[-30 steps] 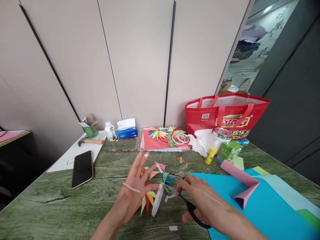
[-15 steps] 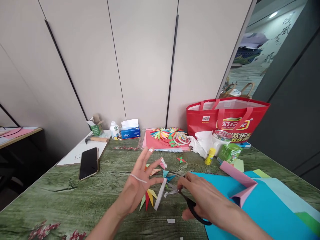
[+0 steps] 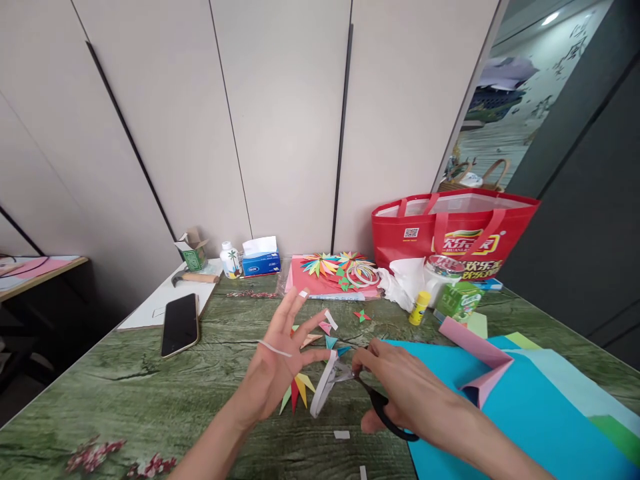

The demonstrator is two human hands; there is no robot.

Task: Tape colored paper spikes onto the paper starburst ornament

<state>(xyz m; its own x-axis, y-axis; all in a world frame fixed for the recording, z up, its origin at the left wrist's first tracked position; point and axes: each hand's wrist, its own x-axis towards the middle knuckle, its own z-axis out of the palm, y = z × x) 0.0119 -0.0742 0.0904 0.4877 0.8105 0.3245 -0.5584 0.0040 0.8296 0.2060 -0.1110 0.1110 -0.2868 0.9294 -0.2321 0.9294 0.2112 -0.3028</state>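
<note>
My left hand (image 3: pixel 275 367) is palm up with its fingers spread. Small white tape pieces cling to its fingertips, and a thin white strand crosses the palm. From the thumb tip hangs a longer white tape strip (image 3: pixel 324 387), folded into a loop whose end reaches the scissors. My right hand (image 3: pixel 400 377) is closed round black-handled scissors (image 3: pixel 381 403), their blades just right of my left thumb and partly hidden. Below and behind my left hand lie folded paper points (image 3: pixel 299 392) in red, yellow and green; blue ones (image 3: pixel 331 342) show near the blades.
Blue paper sheets (image 3: pixel 470 400) lie at right under a folded pink piece (image 3: pixel 477 357). Behind stand a glue stick (image 3: pixel 419 308), a red bag (image 3: pixel 455 227) and a tissue pack (image 3: pixel 261 263). A phone (image 3: pixel 180 325) and hammer (image 3: pixel 195 277) lie at left. Tape scraps (image 3: pixel 342 435) lie in front.
The tape strip under my left thumb hung nearly straight; now it bends round into a loop towards the scissors. Both hands have hardly moved.
</note>
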